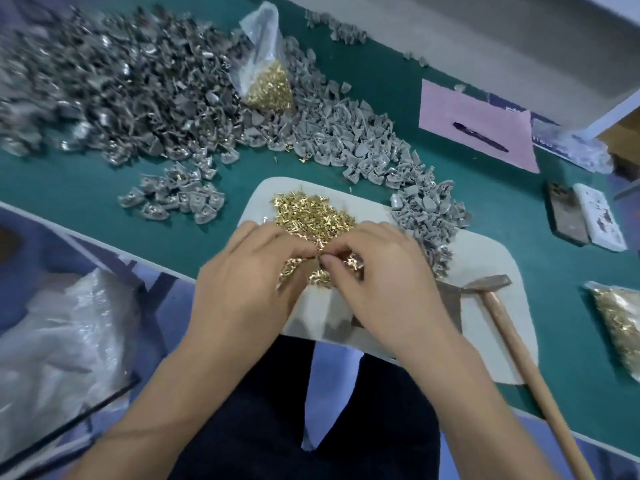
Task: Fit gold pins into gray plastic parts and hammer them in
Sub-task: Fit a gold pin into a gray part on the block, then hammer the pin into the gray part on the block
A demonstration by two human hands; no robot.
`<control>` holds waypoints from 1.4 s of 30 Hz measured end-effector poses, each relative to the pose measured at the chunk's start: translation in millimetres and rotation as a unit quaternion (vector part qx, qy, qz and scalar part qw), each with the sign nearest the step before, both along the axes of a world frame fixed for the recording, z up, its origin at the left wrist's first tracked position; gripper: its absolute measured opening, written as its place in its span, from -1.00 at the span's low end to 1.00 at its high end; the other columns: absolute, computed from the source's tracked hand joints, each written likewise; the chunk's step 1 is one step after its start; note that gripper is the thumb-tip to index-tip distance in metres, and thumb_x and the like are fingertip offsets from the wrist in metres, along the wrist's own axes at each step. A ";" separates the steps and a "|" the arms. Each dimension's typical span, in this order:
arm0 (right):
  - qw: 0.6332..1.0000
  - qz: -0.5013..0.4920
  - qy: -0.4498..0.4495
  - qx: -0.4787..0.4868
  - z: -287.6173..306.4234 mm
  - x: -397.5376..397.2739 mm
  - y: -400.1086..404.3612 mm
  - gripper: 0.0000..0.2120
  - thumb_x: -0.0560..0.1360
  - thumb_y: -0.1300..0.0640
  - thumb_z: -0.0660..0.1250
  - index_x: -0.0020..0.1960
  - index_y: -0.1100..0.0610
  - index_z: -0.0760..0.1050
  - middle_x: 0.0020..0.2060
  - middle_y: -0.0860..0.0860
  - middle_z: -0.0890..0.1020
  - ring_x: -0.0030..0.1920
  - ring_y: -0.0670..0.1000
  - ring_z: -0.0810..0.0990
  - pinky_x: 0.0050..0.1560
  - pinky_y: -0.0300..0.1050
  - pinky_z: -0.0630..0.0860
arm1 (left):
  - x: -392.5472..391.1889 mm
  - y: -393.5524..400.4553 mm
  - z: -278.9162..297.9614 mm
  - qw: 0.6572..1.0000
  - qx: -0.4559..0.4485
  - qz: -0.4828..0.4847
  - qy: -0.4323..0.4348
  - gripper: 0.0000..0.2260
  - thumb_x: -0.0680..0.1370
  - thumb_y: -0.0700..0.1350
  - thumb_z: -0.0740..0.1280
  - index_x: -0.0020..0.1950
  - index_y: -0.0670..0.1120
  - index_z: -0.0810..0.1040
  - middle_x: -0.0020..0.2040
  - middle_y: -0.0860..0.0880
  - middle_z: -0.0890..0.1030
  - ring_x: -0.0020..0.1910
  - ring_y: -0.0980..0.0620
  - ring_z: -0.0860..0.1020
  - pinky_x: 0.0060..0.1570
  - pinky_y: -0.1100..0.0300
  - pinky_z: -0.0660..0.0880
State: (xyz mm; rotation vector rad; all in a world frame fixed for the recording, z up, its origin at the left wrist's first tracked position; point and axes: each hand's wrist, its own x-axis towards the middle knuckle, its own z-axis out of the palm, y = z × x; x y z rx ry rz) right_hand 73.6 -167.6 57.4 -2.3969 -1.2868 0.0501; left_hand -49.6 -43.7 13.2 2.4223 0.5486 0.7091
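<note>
Both hands, left hand (252,271) and right hand (384,271), meet fingertip-to-fingertip over the gold pins (313,216), apparently fitting 1 pin (part hidden); hammer (512,327) next.

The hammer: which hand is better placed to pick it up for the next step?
The right hand, probably. The hammer lies on the white mat just to that hand's right, handle toward the person. The left hand would have to cross over.
</note>
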 end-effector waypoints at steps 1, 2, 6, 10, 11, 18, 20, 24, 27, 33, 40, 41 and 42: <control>1.000 0.015 -0.004 -0.009 -0.5 -3.2 15.6 -0.97 0.54 0.02 0.42 -0.05 -0.06 0.64 -0.13 -0.13 0.61 0.01 0.01 0.53 0.02 -0.01 0.34 | -6.5 10.9 -0.8 1.000 0.001 0.018 0.000 -0.88 0.50 0.04 0.41 0.02 0.12 0.63 -0.07 0.19 0.58 -0.03 0.08 0.46 -0.36 0.26 0.30; 0.999 0.029 -0.017 -0.019 -2.3 -6.5 30.7 -0.96 0.55 0.01 0.39 -0.04 -0.07 0.63 -0.12 -0.13 0.61 0.03 0.01 0.51 0.00 -0.03 0.29 | -12.3 20.9 -2.5 0.999 0.006 0.037 0.002 -0.87 0.49 0.03 0.41 0.02 0.10 0.64 -0.07 0.18 0.59 -0.03 0.06 0.46 -0.36 0.20 0.32; 0.994 0.063 -0.068 -0.053 -17.8 -19.6 84.9 -0.86 0.60 -0.01 0.27 -0.01 -0.06 0.60 -0.07 -0.10 0.59 0.08 0.05 0.49 0.06 -0.03 0.24 | -27.8 54.0 -16.4 0.994 0.018 0.098 0.046 -0.92 0.55 -0.06 0.44 0.03 0.01 0.64 -0.04 0.10 0.60 0.01 0.00 0.47 -0.27 0.07 0.45; 0.985 0.102 -0.085 -0.111 -36.2 -22.2 120.1 -0.80 0.65 -0.06 0.19 0.09 -0.07 0.58 0.01 -0.09 0.57 0.15 0.05 0.48 0.15 -0.03 0.27 | -32.5 75.9 -32.2 0.989 0.006 0.123 0.080 -0.92 0.56 -0.07 0.42 0.02 -0.02 0.63 -0.05 0.03 0.60 0.06 -0.08 0.49 -0.21 0.01 0.49; 0.984 0.108 -0.077 -0.115 -38.6 -21.0 125.0 -0.81 0.64 -0.06 0.20 0.09 -0.08 0.58 0.01 -0.10 0.57 0.14 0.04 0.47 0.15 -0.04 0.27 | -32.4 79.3 -35.1 0.988 0.005 0.127 0.084 -0.92 0.56 -0.07 0.42 0.02 -0.02 0.64 -0.06 0.03 0.59 0.06 -0.09 0.49 -0.19 0.00 0.50; 0.995 -0.021 -0.036 -0.087 -38.4 15.0 109.3 -0.85 0.59 0.02 0.30 -0.04 -0.04 0.65 -0.10 -0.08 0.64 0.02 0.05 0.54 -0.06 -0.06 0.47 | -19.8 84.2 -39.4 0.978 0.019 0.181 0.098 -0.93 0.52 -0.03 0.47 -0.07 0.01 0.63 -0.10 0.07 0.60 0.02 -0.03 0.47 -0.23 0.05 0.47; 0.994 -0.043 -0.022 -0.096 -40.0 22.4 103.8 -0.85 0.58 0.01 0.31 -0.05 -0.04 0.65 -0.11 -0.07 0.63 0.02 0.06 0.55 -0.08 -0.03 0.53 | -18.4 84.9 -40.1 0.980 0.010 0.179 0.087 -0.90 0.53 0.01 0.45 -0.08 0.02 0.61 -0.11 0.10 0.58 0.00 0.00 0.44 -0.23 0.11 0.42; 0.994 -0.041 -0.024 -0.094 -41.7 21.0 106.3 -0.76 0.52 -0.19 0.37 -0.14 -0.04 0.64 -0.17 -0.09 0.60 -0.03 0.04 0.52 -0.14 -0.05 0.49 | -18.2 81.6 -38.8 0.982 0.003 0.175 0.064 -0.89 0.55 0.01 0.44 -0.04 -0.02 0.62 -0.07 0.07 0.60 0.00 -0.04 0.45 -0.22 0.04 0.46; 0.991 -0.019 -0.080 -0.108 -42.0 15.0 112.9 -0.75 0.52 -0.19 0.37 -0.15 -0.04 0.66 -0.19 -0.10 0.59 -0.03 0.04 0.48 -0.19 -0.10 0.28 | -18.3 78.4 -34.6 0.981 0.029 0.184 0.061 -0.90 0.57 0.00 0.41 -0.01 0.00 0.63 -0.06 0.06 0.61 0.00 -0.06 0.47 -0.29 0.04 0.47; 0.983 0.017 -0.116 -0.140 -38.7 12.2 119.5 -0.78 0.57 -0.04 0.26 -0.09 0.01 0.63 -0.13 -0.03 0.63 0.03 0.10 0.52 -0.09 -0.04 0.37 | -15.4 69.2 -23.0 0.987 0.007 0.154 0.042 -0.92 0.59 0.01 0.37 0.00 0.04 0.62 -0.05 0.15 0.60 0.03 0.02 0.49 -0.23 0.17 0.42; 0.986 -0.088 0.137 0.030 -17.4 38.3 58.2 -0.96 0.49 0.06 0.38 -0.13 0.00 0.60 -0.29 -0.10 0.65 -0.25 -0.10 0.61 -0.16 -0.04 0.58 | 23.7 34.7 -2.3 0.997 -0.074 -0.011 0.004 -0.86 0.56 0.06 0.32 0.05 0.09 0.63 -0.05 0.21 0.56 -0.09 0.19 0.43 -0.18 0.10 0.48; 0.979 -0.108 0.163 0.063 -14.7 45.4 41.4 -0.94 0.48 0.11 0.40 -0.16 0.00 0.59 -0.33 -0.10 0.64 -0.29 -0.11 0.61 -0.19 -0.05 0.59 | 33.9 28.7 1.0 0.995 -0.088 -0.049 0.010 -0.83 0.56 0.09 0.30 0.06 0.09 0.64 -0.03 0.22 0.57 -0.05 0.19 0.47 -0.13 0.07 0.51; 0.970 -0.130 0.184 0.093 -12.9 52.7 23.6 -0.91 0.47 0.16 0.42 -0.18 0.01 0.58 -0.36 -0.09 0.64 -0.32 -0.09 0.61 -0.20 -0.01 0.61 | 45.1 23.2 3.8 0.991 -0.102 -0.089 0.021 -0.81 0.57 0.11 0.29 0.07 0.10 0.64 -0.02 0.22 0.58 -0.01 0.19 0.50 -0.06 0.05 0.53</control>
